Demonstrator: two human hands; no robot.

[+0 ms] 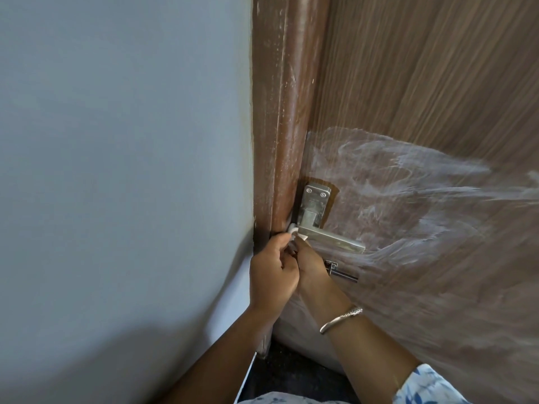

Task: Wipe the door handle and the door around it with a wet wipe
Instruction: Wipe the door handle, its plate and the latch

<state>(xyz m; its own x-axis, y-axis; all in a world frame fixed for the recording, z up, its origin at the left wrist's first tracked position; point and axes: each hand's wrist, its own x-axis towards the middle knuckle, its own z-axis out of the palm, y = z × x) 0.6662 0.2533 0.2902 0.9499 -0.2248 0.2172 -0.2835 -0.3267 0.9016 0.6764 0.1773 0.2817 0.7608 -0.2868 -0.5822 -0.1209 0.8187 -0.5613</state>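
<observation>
White wet wipe [298, 232], bunched up, sits against the pivot end of the steel lever handle [332, 242], just beside the door frame [280, 141]. The left hand [274, 272] and right hand [312, 266] both pinch it with curled fingers. Wet smears cover the door [408, 185], so I'd say the handle is now being wiped. Next, the wipe needs drawing along the lever to its free end

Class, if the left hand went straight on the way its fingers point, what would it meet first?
Probably the inner end of the door handle, just past the wet wipe the left hand pinches; depth is unclear, so perhaps the door frame.
</observation>
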